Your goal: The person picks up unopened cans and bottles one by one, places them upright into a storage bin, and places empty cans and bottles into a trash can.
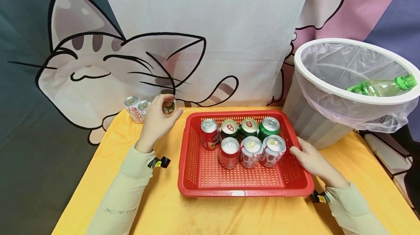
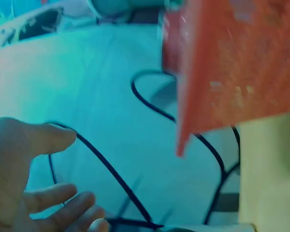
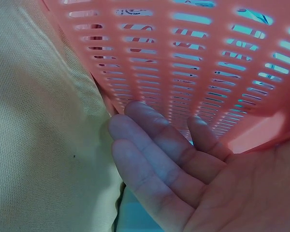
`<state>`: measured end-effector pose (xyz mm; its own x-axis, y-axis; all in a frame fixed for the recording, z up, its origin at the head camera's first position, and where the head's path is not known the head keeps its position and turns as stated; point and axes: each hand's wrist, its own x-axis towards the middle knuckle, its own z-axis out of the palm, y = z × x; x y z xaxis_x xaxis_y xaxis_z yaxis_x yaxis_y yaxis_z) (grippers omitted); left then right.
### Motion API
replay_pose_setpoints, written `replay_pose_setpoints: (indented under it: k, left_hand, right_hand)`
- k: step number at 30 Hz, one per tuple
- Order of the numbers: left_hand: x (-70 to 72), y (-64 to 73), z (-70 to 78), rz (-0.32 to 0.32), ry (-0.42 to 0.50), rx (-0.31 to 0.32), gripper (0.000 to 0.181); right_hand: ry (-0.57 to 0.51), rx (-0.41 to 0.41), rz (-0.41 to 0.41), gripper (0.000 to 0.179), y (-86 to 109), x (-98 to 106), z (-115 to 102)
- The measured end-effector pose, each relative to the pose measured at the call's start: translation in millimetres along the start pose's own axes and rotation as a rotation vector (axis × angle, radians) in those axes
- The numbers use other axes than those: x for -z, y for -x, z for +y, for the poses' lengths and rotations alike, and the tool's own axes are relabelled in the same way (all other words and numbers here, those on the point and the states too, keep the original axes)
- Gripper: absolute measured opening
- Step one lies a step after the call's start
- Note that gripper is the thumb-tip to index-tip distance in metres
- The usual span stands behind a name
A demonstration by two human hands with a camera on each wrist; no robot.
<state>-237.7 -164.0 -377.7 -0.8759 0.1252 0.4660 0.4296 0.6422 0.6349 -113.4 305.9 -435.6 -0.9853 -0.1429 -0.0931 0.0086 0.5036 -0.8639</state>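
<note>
In the head view my left hand (image 1: 156, 122) is raised at the table's back left, thumb and fingers curved apart. A dark green can (image 1: 168, 109) shows through the gap between them, mostly hidden by the hand. Nothing lies between the fingers in the left wrist view. Left of that hand stand a white Coca-Cola can (image 1: 132, 110) and a second silver-topped can (image 1: 144, 106), partly covered. My right hand (image 1: 310, 158) grips the right rim of a red plastic basket (image 1: 241, 193), thumb on top; the right wrist view shows fingers (image 3: 154, 164) below, along the slotted wall.
Several upright cans, red (image 1: 229, 155), white (image 1: 252, 152) and green (image 1: 269, 127), stand in two rows in the basket. A lined white bin (image 1: 305, 107) at the right holds a green bottle (image 1: 382, 87). A yellow cloth (image 1: 197, 216) covers the table, against a cat-print curtain (image 1: 210, 20).
</note>
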Motion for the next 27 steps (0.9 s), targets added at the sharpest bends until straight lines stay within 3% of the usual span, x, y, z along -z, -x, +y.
replay_pose_setpoints:
  k: [5, 10, 14, 20, 27]
  left_hand:
    - [-10.2, -8.4, -20.0, 0.133, -0.111, 0.073, 0.059]
    - [-21.1, -19.5, -36.3, 0.167, -0.243, 0.127, 0.069]
    - [-26.8, -30.6, -45.8, 0.128, -0.357, 0.158, 0.074]
    - [-29.6, -44.7, -55.3, -0.004, -0.547, 0.216, 0.082]
    - [-33.2, -54.7, -63.4, -0.111, -0.660, 0.273, 0.079]
  right_hand:
    - [0.004, 0.000, 0.002, 0.039, 0.0, 1, 0]
    - [0.008, 0.002, 0.003, 0.038, 0.0, 1, -1]
    - [-0.001, 0.004, -0.002, 0.038, 0.1, 1, -2]
    - [-0.010, 0.004, -0.008, 0.038, 0.2, 1, -2]
    - [-0.018, 0.009, -0.012, 0.037, 0.8, -1, -1]
